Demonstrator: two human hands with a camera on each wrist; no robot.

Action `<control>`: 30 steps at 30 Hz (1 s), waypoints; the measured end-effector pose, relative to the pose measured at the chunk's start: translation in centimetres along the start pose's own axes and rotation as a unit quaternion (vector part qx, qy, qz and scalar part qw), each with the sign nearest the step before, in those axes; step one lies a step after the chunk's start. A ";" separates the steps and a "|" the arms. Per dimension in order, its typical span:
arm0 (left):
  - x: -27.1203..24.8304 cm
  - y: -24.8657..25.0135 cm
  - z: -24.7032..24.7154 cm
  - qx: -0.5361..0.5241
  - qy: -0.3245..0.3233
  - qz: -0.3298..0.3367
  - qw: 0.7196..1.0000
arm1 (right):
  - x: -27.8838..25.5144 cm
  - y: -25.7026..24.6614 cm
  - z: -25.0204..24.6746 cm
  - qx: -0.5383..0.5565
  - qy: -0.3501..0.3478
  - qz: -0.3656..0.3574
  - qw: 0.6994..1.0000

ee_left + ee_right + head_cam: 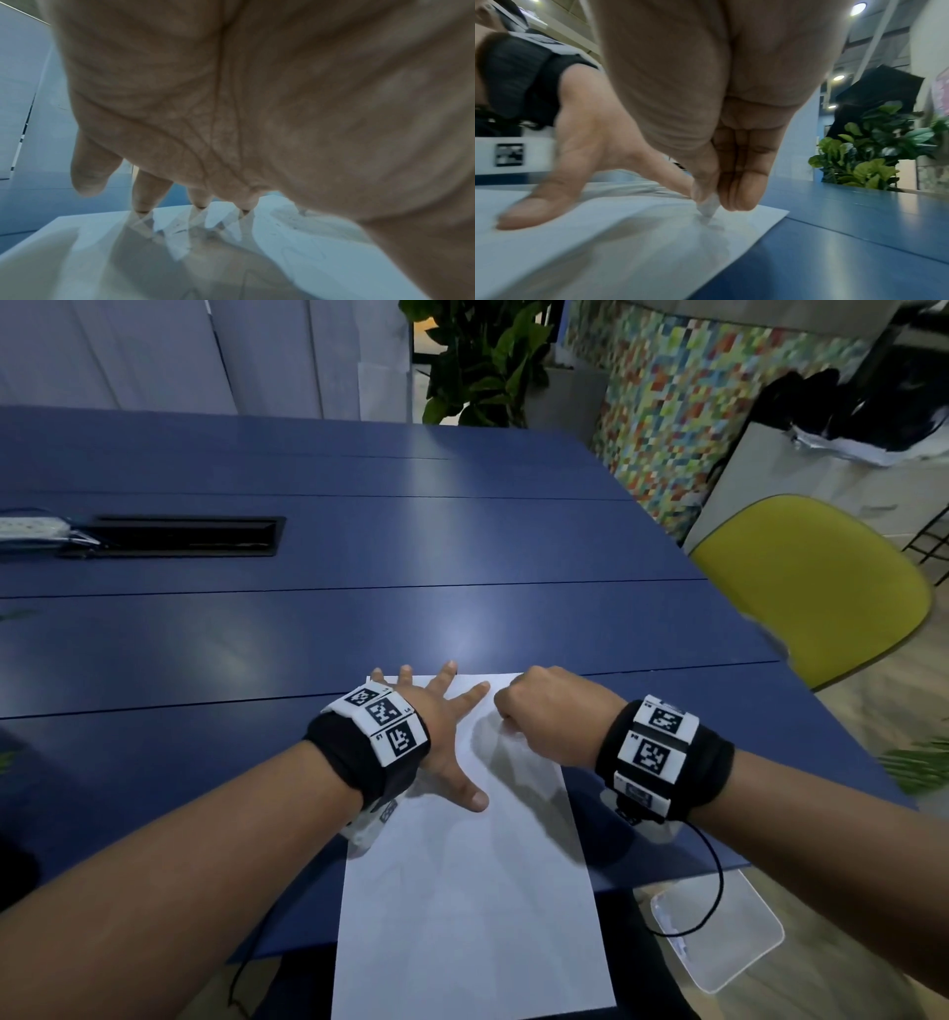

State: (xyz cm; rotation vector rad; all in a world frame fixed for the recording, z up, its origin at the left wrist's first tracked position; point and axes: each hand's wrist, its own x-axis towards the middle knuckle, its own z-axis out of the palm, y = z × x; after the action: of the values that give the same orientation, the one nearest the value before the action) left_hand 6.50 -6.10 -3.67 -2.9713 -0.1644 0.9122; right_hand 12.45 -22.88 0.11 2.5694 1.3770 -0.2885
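A white sheet of paper (pixel 472 891) lies on the blue table (pixel 359 608), its near end hanging over the front edge. My left hand (pixel 436 731) is spread flat on the sheet's far left part, fingers straight, fingertips (pixel 140 203) touching the paper (pixel 308 253). My right hand (pixel 547 713) is curled just right of it, over the far right part of the sheet. In the right wrist view its thumb and fingers pinch a small white stub (pixel 708 207), whose tip touches the paper (pixel 603 253). What the stub is cannot be told.
A black cable slot (pixel 179 536) and a white power strip (pixel 31 528) sit at the table's left. A yellow chair (pixel 816 588) stands off the right edge, a leafy plant (pixel 482 356) beyond the far end. A clear plastic piece (pixel 719 932) lies below the front right corner.
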 end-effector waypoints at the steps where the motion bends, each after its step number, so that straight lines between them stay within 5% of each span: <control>1: 0.0 0.0 0.0 -0.001 0.000 0.001 1.000 | -0.1 -0.4 0.2 0.007 -0.006 -0.011 1.000; 7: 0.1 -0.1 0.1 -0.004 0.013 0.000 1.000 | 0.6 0.9 -0.7 0.027 0.011 0.015 0.999; 30: 0.0 -0.3 0.1 -0.021 -0.001 0.005 1.000 | 1.2 2.2 -0.1 0.095 -0.014 -0.072 0.993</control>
State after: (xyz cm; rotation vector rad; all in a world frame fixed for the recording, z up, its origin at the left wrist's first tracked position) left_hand 6.42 -5.80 -3.79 -3.0132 -0.1696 0.9233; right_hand 14.95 -23.02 0.12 2.6063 1.5982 -0.5003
